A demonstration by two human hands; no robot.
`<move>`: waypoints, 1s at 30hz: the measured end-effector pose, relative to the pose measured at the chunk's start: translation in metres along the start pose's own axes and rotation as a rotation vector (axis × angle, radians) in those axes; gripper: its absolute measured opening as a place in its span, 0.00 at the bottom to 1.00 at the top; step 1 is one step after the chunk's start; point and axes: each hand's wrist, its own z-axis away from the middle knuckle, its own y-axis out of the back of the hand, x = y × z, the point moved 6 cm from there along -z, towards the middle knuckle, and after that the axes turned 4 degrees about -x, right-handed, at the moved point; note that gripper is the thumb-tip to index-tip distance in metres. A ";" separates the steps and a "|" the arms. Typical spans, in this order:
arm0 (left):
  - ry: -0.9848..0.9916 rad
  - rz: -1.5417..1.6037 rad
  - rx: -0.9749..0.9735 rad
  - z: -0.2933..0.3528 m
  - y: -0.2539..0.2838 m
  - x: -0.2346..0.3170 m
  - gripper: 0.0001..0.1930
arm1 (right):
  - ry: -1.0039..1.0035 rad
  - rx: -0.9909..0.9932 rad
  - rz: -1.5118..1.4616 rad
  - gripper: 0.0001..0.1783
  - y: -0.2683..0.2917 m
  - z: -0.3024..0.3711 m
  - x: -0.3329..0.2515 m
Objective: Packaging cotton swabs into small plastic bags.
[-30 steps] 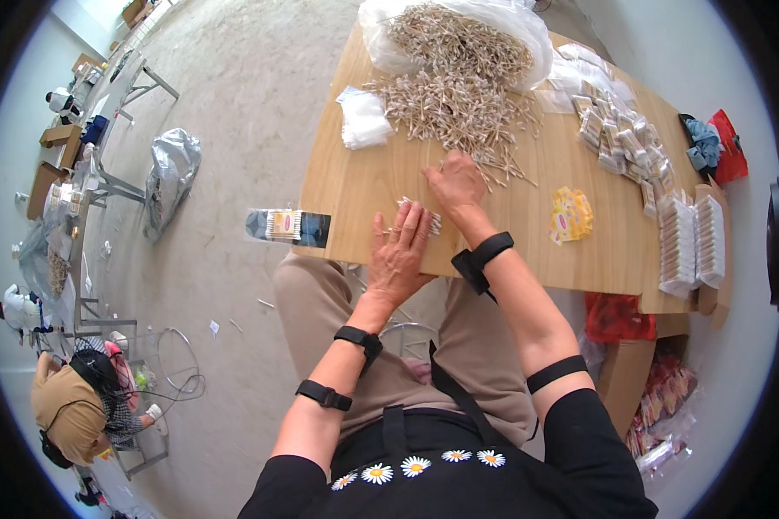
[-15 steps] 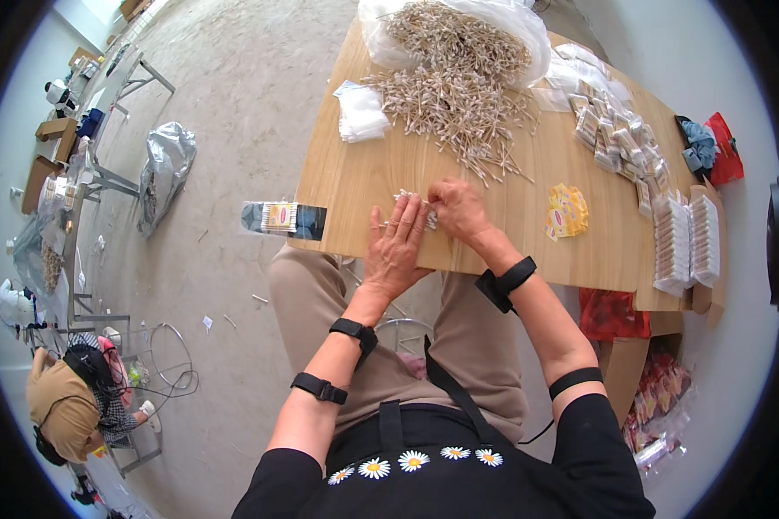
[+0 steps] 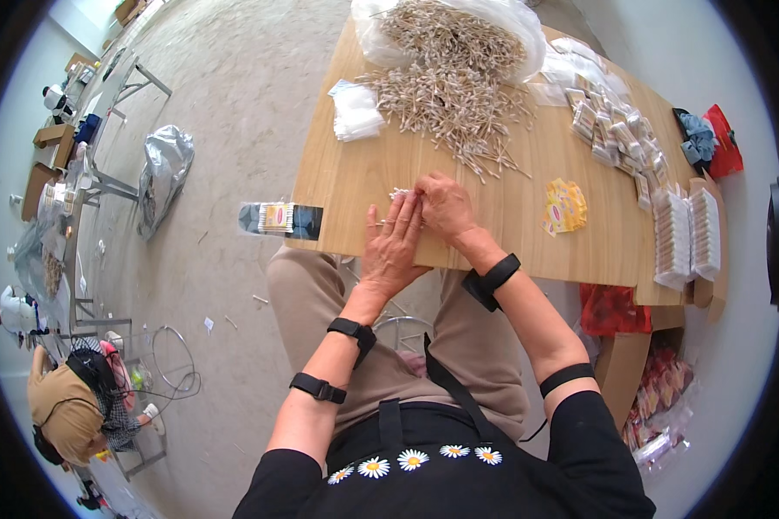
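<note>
My left hand (image 3: 393, 246) lies flat near the table's front edge, its fingers stretched forward and the thumb apart. White tips of a few cotton swabs (image 3: 397, 192) show at its fingertips, and the rest of them is hidden under the fingers. Touching those fingers from the right is my right hand (image 3: 448, 208), its fingers curled together in a pinch. What it grips, if anything, is hidden. Beyond both hands a large heap of loose cotton swabs (image 3: 446, 108) spreads out of a clear plastic bag (image 3: 532, 48). To the right lies a pile of yellow printed cards (image 3: 565, 208).
A stack of clear bags (image 3: 355, 112) lies at the left of the wooden table (image 3: 502, 233). A swab pack (image 3: 276, 217) rests on a dark strip at the left edge. Packed swab boxes (image 3: 619, 138) and upright rows of packs (image 3: 673, 233) fill the right side. Another person (image 3: 69, 402) sits far left.
My right hand has moved slightly left, up against the fingers of my left hand. The left hand stays nearly where it was, still flat.
</note>
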 end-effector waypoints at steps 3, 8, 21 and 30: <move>0.005 -0.005 -0.016 0.000 0.000 0.000 0.59 | -0.185 0.029 0.067 0.06 0.010 -0.005 0.020; 0.008 0.012 0.010 0.002 0.002 -0.002 0.59 | -0.364 0.148 0.218 0.10 0.043 -0.017 0.039; 0.005 -0.011 0.006 0.002 0.002 0.000 0.57 | -0.260 0.188 0.370 0.07 0.053 -0.027 0.072; -0.006 -0.028 0.017 0.001 0.001 0.000 0.58 | -0.099 0.107 0.250 0.05 0.038 -0.008 0.039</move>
